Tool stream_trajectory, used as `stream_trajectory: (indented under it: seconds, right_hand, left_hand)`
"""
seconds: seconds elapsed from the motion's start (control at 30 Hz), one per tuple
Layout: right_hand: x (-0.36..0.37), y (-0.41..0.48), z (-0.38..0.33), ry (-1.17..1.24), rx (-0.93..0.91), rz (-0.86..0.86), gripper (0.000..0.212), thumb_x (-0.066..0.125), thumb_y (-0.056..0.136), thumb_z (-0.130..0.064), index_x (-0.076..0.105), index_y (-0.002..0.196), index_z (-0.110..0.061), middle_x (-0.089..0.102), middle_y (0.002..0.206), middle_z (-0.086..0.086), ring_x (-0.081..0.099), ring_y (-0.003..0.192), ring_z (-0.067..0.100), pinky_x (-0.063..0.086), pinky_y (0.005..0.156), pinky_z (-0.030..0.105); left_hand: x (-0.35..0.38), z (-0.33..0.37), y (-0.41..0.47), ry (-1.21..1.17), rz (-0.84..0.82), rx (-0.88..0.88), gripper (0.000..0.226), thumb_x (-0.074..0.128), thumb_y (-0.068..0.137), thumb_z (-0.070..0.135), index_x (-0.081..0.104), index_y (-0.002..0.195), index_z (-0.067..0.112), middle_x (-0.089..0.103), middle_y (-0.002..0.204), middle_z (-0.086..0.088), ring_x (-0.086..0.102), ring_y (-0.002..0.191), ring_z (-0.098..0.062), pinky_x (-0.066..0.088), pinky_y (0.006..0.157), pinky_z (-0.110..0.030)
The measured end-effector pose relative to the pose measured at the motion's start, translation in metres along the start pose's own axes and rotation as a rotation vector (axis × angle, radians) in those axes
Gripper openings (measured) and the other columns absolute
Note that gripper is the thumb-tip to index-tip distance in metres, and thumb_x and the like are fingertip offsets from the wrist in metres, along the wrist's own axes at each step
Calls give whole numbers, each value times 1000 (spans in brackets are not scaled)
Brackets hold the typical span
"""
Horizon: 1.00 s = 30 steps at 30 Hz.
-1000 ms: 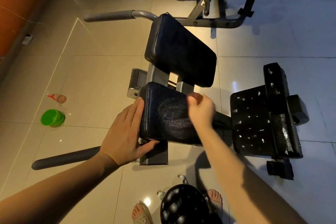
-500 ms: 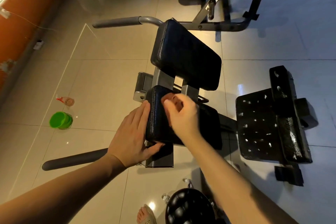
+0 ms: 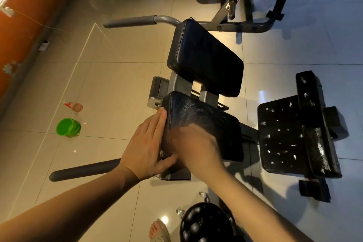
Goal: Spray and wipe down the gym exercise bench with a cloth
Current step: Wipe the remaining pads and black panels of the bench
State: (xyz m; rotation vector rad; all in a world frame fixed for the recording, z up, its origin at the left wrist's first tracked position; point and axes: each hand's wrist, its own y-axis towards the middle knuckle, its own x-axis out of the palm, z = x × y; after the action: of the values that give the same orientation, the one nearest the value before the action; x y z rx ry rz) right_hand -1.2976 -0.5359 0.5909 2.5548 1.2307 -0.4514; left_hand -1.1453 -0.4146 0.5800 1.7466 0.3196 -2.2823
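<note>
Quick update: the right hand [image 3: 194, 147] has moved across the lower pad [image 3: 208, 122] of the bench. A second ago it was at the pad's 3 o'clock side, half a second ago up at 11 o'clock, and now it's at the 7 o'clock corner. It's motion-blurred, so I can't tell how its fingers lie. No cloth is visible, though one could be under the palm.

The left hand [image 3: 145, 147] hasn't shifted. Its fingers are straight and together, flat against the pad's 9 o'clock edge, with the thumb spread along the near corner to brace it.

My read is a wipe pass mid-stroke that has covered most of the lower pad. The upper pad [image 3: 204, 59] at 12 o'clock looks like the next area, but I can't say whether it's been done.

Surface: the lower pad is cracked, glossy black vinyl. The footplate [image 3: 282, 137] at 3 o'clock has its covering flaking off in white spots.

Room: glossy tiled floor [image 3: 110, 88] and an orange wall [image 3: 21, 33] at 10 o'clock. The spray bottle [image 3: 75, 106] lies on its side on the floor at 9 o'clock, well apart from the bench and near a green cup [image 3: 67, 126]. More frame stands at 12–1 o'clock.
</note>
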Motion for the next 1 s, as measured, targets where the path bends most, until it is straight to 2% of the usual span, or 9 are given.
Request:
stream_trajectory:
  seconds: [0.2, 0.3, 0.4, 0.47, 0.57, 0.7, 0.8, 0.9, 1.0]
  right_hand:
    - [-7, 82, 37, -141, 297, 298, 18, 66, 97, -31, 71, 105, -15, 67, 103, 0, 63, 99, 23, 53, 80, 32]
    - [6, 37, 2, 2, 135, 117, 16, 68, 97, -22, 70, 109, -12, 65, 103, -4, 61, 96, 10, 50, 79, 17]
    - [-11, -17, 14, -38, 34, -18, 15, 73, 93, -17, 72, 105, -9, 65, 96, -5, 61, 88, 4, 51, 78, 18]
    - [-29, -3, 48, -136, 175, 86, 12, 73, 92, -21, 72, 102, -14, 65, 94, -7, 61, 87, 5, 50, 79, 24]
    - [-33, 48, 74, -246, 428, 262, 18, 67, 96, -30, 72, 105, -15, 70, 96, 2, 64, 94, 24, 54, 84, 38]
    - [3, 47, 12, -13, 231, 181, 21, 63, 97, -33, 70, 107, -16, 67, 100, -2, 63, 90, 11, 51, 74, 19]
    - [-4, -11, 15, 2, 135, 73, 24, 64, 96, -32, 72, 106, -12, 67, 98, -3, 63, 89, 10, 53, 78, 22]
    - [-43, -17, 74, -139, 432, 190, 8, 67, 97, -25, 70, 100, -18, 64, 93, -5, 62, 94, 18, 49, 79, 34]
    - [-47, 12, 86, -203, 632, 300, 14, 65, 97, -23, 71, 103, -12, 62, 89, 1, 62, 98, 29, 30, 68, 26]
  left_hand:
    - [-3, 2, 0, -3, 15, 1, 111, 60, 86, 69, 10, 163, 8, 23, 167, -12, 31, 149, -27, 34, 121, -45]
    - [-3, 0, 1, -17, 4, 19, 109, 60, 87, 66, 9, 163, 8, 22, 168, -13, 30, 150, -27, 32, 122, -43]
    - [-1, 1, 0, -5, 8, 9, 110, 60, 86, 66, 10, 163, 7, 21, 168, -13, 29, 150, -27, 27, 124, -38]
    - [-2, 2, 1, 7, 22, 11, 110, 61, 86, 66, 11, 163, 6, 24, 166, -14, 32, 148, -28, 30, 122, -39]
    - [-4, 3, 1, 28, 26, 22, 109, 60, 87, 67, 11, 163, 4, 24, 166, -15, 33, 148, -30, 32, 122, -41]
    - [-4, 3, 1, 21, 7, 12, 109, 54, 89, 71, 9, 163, 5, 21, 167, -15, 32, 148, -29, 31, 122, -42]
    - [-4, 2, 1, 6, 12, 17, 107, 47, 90, 74, 8, 163, 6, 20, 168, -15, 31, 149, -29, 31, 122, -44]
    - [-3, 3, 2, 16, 14, 21, 107, 45, 91, 74, 8, 163, 6, 20, 168, -15, 31, 149, -31, 32, 122, -47]
    - [-4, 3, 2, 23, 13, 23, 106, 45, 91, 74, 8, 163, 5, 21, 168, -16, 30, 149, -32, 32, 122, -47]
